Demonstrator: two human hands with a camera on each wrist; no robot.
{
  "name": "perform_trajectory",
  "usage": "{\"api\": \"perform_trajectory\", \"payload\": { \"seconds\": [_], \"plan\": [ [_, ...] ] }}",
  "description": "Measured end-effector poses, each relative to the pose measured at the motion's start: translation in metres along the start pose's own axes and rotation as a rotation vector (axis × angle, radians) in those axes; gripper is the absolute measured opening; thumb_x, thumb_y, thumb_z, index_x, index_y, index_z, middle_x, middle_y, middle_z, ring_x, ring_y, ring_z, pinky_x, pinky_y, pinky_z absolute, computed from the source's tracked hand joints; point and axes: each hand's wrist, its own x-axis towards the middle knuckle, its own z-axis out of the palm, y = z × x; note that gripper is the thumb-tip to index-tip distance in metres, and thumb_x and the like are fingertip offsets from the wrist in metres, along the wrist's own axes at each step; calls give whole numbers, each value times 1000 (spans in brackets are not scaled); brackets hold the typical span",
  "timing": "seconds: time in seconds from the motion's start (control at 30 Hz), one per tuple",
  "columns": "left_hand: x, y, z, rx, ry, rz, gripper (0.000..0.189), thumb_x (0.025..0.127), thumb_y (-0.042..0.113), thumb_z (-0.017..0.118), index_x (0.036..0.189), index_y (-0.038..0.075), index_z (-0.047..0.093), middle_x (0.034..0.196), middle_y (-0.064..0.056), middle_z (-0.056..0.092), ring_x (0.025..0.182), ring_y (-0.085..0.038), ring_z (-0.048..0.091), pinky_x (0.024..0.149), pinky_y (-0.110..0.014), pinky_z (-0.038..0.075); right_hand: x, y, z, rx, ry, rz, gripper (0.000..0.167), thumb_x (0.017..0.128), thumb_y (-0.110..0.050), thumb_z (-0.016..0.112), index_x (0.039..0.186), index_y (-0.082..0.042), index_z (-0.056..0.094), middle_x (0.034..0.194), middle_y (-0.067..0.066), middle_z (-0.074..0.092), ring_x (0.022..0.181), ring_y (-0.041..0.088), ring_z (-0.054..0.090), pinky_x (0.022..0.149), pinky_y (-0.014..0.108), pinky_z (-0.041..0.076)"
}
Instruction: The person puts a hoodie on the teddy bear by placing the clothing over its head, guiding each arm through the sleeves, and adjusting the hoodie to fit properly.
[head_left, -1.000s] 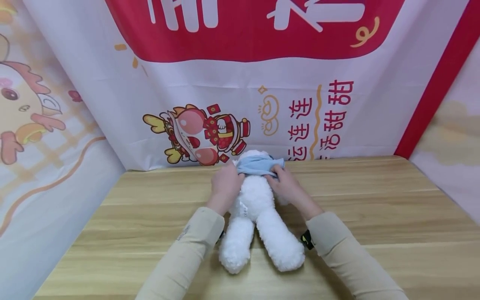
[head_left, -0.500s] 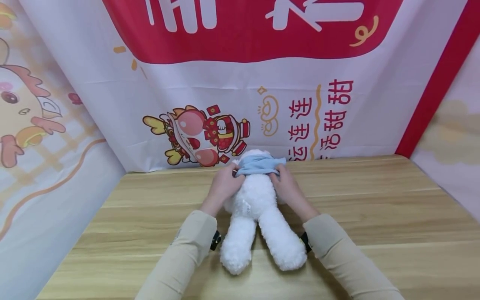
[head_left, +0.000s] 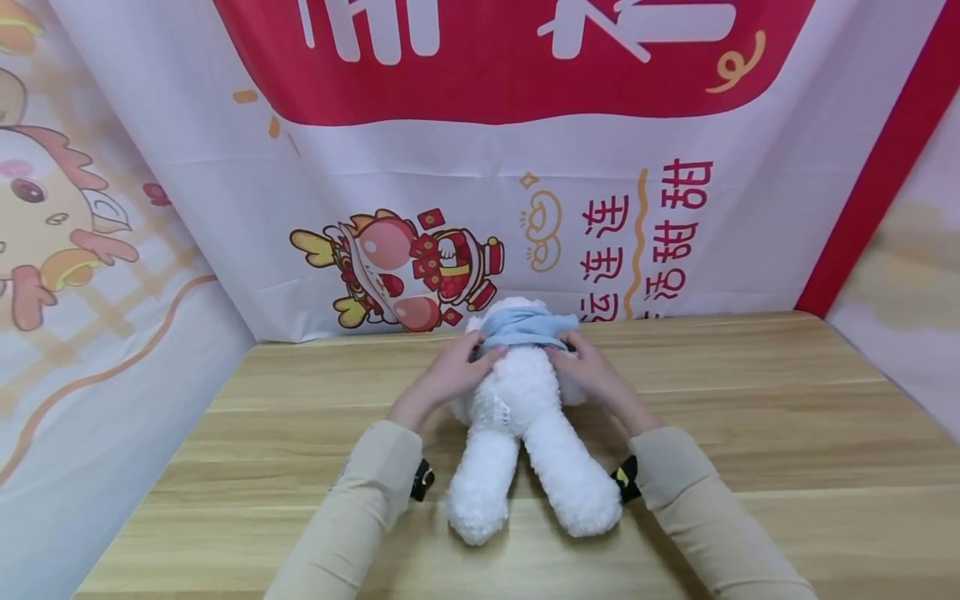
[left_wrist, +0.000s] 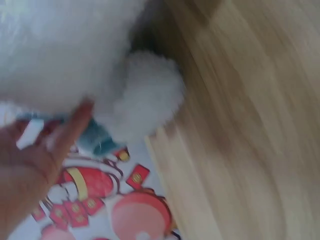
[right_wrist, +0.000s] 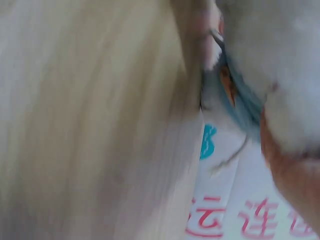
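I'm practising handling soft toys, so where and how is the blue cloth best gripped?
Probably pinch the blue cloth at both sides, coming from left and right: it lies bunched across the white plush toy, with its right end jutting outward.

white plush toy (head_left: 521, 387) | lying, legs apart | light-blue cloth (head_left: 523, 327) | bunched across its upper end

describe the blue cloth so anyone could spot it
On the wooden table lies a white plush toy. Across its far end, between the left hand and right hand, is the cloth: creased and pale blue, unlike the toy's fluffy white.
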Motion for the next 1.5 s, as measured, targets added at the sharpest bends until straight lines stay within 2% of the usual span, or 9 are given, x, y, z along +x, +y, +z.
{"api": "perform_trajectory", "payload": {
  "seconds": [0.1,0.2,0.33,0.5,0.67,1.0,1.2,1.37,1.5],
  "plan": [
    [-4,-7,-7,-127,-146,-1,50,95,40,54,133,9,43,139,-14,45,128,-28,45,97,-43,47,-3,6,-13,174,-219,22,51,96,-22,50,140,-1,33,147,23,33,135,36,33,111,49,32],
    [-9,-15,-12,-181,-252,-24,77,88,36,67,148,12,24,156,-13,22,144,-30,25,111,-49,34,-5,11,-25,327,-412,34,70,93,-12,50,150,1,12,157,23,10,145,38,14,117,53,19],
    [-11,-21,-10,-151,-250,-31,99,75,35,80,150,16,19,158,-11,14,146,-28,19,118,-49,22,-6,15,-32,325,-494,-2,74,91,-4,52,152,1,9,159,23,5,146,39,8,117,54,16],
    [-8,-20,0,-121,-114,34,74,70,29,84,129,11,43,139,-11,40,128,-27,42,109,-46,35,-6,18,-30,67,-313,-42,63,88,-10,60,144,1,33,151,25,30,139,39,30,113,51,30],
    [-5,-14,12,-57,6,101,53,70,24,84,111,9,53,123,-9,53,115,-24,51,102,-43,43,-2,19,-20,31,-129,-80,42,79,0,64,118,4,48,125,23,50,113,31,48,89,33,46],
    [-7,-8,22,229,176,151,51,72,34,79,114,14,58,117,-5,61,107,-24,57,95,-41,47,-2,15,-11,-27,39,-80,22,76,2,59,93,-4,47,88,8,48,76,17,45,66,26,40],
    [-8,-5,29,250,262,184,35,75,31,78,95,13,56,99,-4,62,88,-20,57,78,-35,49,0,10,-3,-65,144,-124,21,71,7,52,71,-5,36,64,0,29,58,14,31,55,21,26],
    [-7,-4,37,281,432,257,22,73,13,72,80,12,51,78,-4,55,69,-19,48,58,-29,40,-1,6,2,-123,244,-110,23,69,9,50,65,-7,34,58,-2,26,58,14,28,54,22,23],
    [-4,-3,44,211,534,272,20,67,0,64,70,10,47,71,-5,51,64,-20,44,52,-26,33,-3,2,4,-181,273,-114,20,67,10,49,66,-7,38,60,0,30,59,16,31,54,23,24]
  ]
}}
